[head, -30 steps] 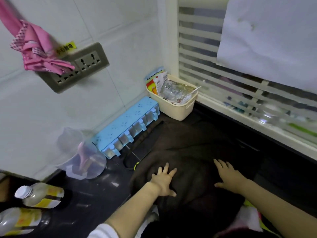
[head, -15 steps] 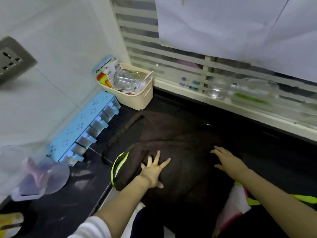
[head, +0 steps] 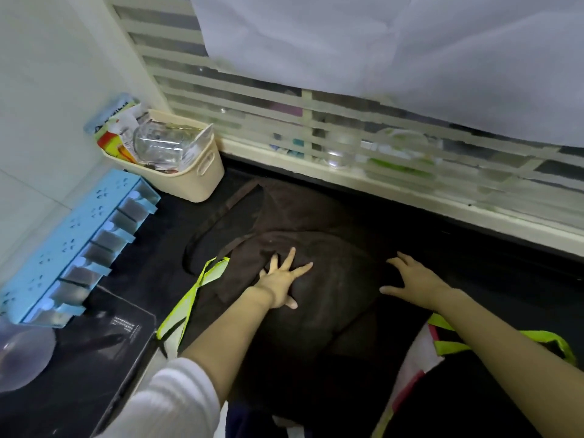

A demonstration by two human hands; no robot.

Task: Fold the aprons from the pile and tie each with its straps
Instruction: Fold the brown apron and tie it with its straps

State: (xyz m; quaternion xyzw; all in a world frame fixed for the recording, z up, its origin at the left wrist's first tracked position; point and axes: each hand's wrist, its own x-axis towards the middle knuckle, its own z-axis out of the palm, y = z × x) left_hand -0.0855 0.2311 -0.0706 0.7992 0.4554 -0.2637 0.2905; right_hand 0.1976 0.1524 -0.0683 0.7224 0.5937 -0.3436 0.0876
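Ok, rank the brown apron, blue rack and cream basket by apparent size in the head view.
1. brown apron
2. blue rack
3. cream basket
The rack is nearer the camera, so its lead over the basket is unsure.

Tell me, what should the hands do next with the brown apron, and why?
Probably fold it: the right hand could take the right edge of the brown apron and bring it over toward the left hand. Both hands lie flat on it, fingers spread, and its strap lies loose to the left, untied.
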